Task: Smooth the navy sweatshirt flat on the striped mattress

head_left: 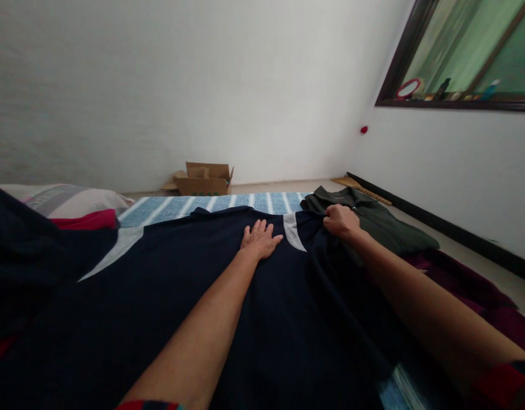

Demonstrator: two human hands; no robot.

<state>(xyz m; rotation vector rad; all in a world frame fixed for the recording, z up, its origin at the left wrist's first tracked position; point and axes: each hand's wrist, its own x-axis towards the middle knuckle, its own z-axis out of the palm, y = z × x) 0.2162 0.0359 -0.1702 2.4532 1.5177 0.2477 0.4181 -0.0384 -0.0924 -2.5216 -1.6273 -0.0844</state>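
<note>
A dark navy shirt (168,279) with pale grey curved shoulder panels lies spread over a blue and white striped bed sheet (168,209). My left hand (261,239) rests flat on the shirt's upper part, left of the right-hand grey panel, with its fingers spread. At the shirt's far right shoulder edge, my right hand (340,220) is closed, gripping the navy cloth. The fabric below that hand is bunched into folds. Part of the shirt's right side is hidden by my right forearm.
A dark green folded garment (382,225) and a maroon one (467,285) lie to the right. Red cloth (85,220) and a pale bundle (70,198) are at the left. Behind the bed stands an open cardboard box (202,183) by the wall. A window (471,51) is upper right.
</note>
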